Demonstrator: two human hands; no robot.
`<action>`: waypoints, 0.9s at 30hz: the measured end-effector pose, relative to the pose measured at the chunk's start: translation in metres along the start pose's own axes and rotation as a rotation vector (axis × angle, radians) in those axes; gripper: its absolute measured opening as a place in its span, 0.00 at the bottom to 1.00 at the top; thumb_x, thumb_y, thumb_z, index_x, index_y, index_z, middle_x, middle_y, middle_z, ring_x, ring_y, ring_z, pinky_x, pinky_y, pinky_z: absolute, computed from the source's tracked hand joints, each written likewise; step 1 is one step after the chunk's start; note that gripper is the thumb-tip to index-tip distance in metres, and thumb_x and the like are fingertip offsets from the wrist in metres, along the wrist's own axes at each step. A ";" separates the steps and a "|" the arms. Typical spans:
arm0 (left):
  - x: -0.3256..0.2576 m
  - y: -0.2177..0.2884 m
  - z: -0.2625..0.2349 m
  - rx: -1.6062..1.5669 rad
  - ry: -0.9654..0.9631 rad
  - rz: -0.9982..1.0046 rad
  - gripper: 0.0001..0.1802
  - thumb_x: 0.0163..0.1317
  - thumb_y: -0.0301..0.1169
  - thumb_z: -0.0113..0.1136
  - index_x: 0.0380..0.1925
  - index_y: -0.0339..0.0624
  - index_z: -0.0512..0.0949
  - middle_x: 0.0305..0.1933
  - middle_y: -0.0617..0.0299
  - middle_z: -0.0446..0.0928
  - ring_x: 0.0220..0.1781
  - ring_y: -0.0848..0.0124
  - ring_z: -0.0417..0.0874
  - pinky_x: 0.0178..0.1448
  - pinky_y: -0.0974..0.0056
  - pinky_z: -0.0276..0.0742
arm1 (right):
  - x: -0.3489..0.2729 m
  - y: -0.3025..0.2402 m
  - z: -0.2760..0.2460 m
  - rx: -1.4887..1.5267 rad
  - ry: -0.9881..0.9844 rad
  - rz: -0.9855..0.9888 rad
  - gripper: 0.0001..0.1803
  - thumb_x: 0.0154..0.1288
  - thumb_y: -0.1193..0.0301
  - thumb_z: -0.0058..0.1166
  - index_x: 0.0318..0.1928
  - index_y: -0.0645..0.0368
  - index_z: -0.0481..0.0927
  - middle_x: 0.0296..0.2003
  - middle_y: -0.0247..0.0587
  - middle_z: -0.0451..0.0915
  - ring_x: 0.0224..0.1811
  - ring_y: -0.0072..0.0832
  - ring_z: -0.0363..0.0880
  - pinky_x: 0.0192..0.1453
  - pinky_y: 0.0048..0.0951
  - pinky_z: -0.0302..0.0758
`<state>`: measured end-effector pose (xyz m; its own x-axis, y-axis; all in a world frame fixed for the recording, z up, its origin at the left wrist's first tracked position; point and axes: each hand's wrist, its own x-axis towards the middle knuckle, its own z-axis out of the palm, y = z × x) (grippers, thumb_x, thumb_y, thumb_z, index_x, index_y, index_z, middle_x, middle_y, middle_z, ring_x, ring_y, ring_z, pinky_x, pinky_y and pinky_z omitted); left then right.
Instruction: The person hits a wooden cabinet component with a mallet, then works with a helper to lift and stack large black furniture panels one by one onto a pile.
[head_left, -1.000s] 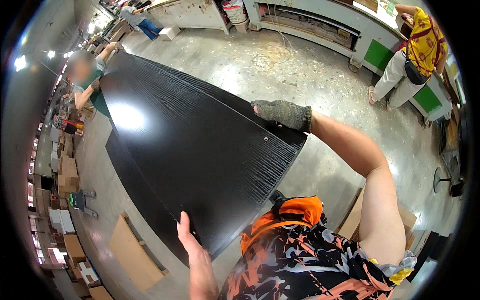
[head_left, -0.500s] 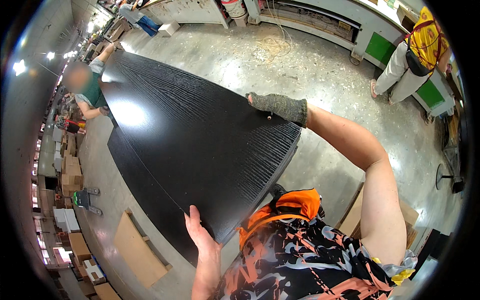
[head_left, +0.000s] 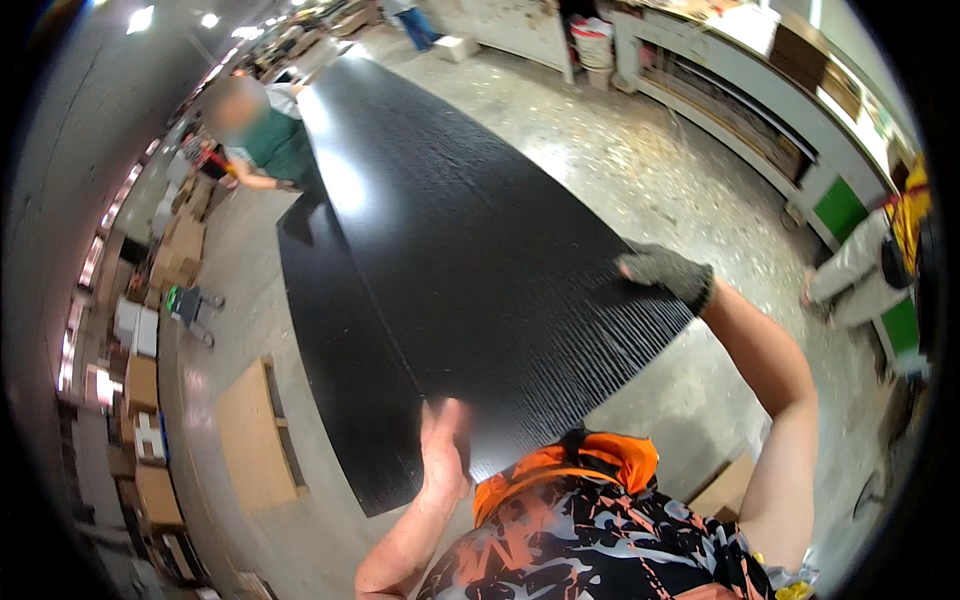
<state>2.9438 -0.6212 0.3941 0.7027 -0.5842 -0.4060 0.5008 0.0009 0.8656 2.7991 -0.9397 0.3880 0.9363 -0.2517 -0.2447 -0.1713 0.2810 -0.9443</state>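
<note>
A long black panel with a wood-grain surface (head_left: 470, 230) stretches away from me, its near edge close to my waist. My right hand (head_left: 668, 272), in a dark knitted glove, is closed on its near right corner, fingers partly out of sight. My bare left hand (head_left: 443, 450) is by the near left corner, its fingers stretched out against the panel and slightly blurred. A second black panel (head_left: 350, 370) shows beneath and to the left of the first. At the far left end, a co-worker in a green top (head_left: 275, 140) has a hand near the panels' edge.
A flat tan board (head_left: 245, 435) lies on the floor at left, near a small green-and-black item (head_left: 190, 305). Cardboard boxes (head_left: 180, 250) line the left side. A long machine bench (head_left: 720, 100) runs along the back right, where a person in yellow (head_left: 860, 260) stands.
The view has turned, so the panels and co-worker appear farther right. My left hand has shifted slightly along the panel's near left corner. My right hand keeps its hold.
</note>
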 end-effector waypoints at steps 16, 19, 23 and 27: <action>-0.007 -0.023 0.021 -0.131 0.059 -0.092 0.25 0.63 0.36 0.53 0.57 0.38 0.62 0.51 0.55 0.72 0.51 0.66 0.74 0.57 0.58 0.71 | -0.036 -0.016 0.003 -0.427 0.177 0.115 0.38 0.41 0.64 0.72 0.54 0.65 0.71 0.42 0.40 0.80 0.40 0.24 0.78 0.45 0.27 0.77; -0.001 -0.039 0.014 -0.134 0.097 -0.106 0.26 0.62 0.36 0.55 0.57 0.37 0.61 0.52 0.54 0.71 0.53 0.65 0.73 0.59 0.58 0.69 | -0.038 -0.027 0.009 -0.257 0.157 0.168 0.38 0.41 0.69 0.72 0.54 0.67 0.70 0.42 0.41 0.80 0.40 0.25 0.78 0.44 0.27 0.78; 0.000 -0.038 0.014 -0.071 -0.008 -0.167 0.44 0.63 0.42 0.52 0.67 0.32 0.38 0.67 0.47 0.55 0.69 0.60 0.55 0.72 0.57 0.48 | -0.039 -0.020 -0.002 -0.123 0.146 0.178 0.36 0.42 0.75 0.70 0.54 0.68 0.70 0.42 0.43 0.79 0.40 0.27 0.79 0.43 0.30 0.79; 0.001 -0.036 0.017 -0.076 -0.109 -0.110 0.46 0.63 0.43 0.53 0.67 0.31 0.36 0.66 0.51 0.58 0.68 0.64 0.57 0.71 0.60 0.48 | -0.039 -0.031 0.006 -0.104 0.178 0.222 0.35 0.41 0.78 0.69 0.54 0.68 0.70 0.41 0.44 0.80 0.40 0.28 0.80 0.39 0.29 0.81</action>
<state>2.9178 -0.6354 0.3673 0.5844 -0.6689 -0.4594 0.6114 -0.0093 0.7913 2.7698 -0.9332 0.4279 0.8057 -0.3553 -0.4739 -0.4048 0.2536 -0.8785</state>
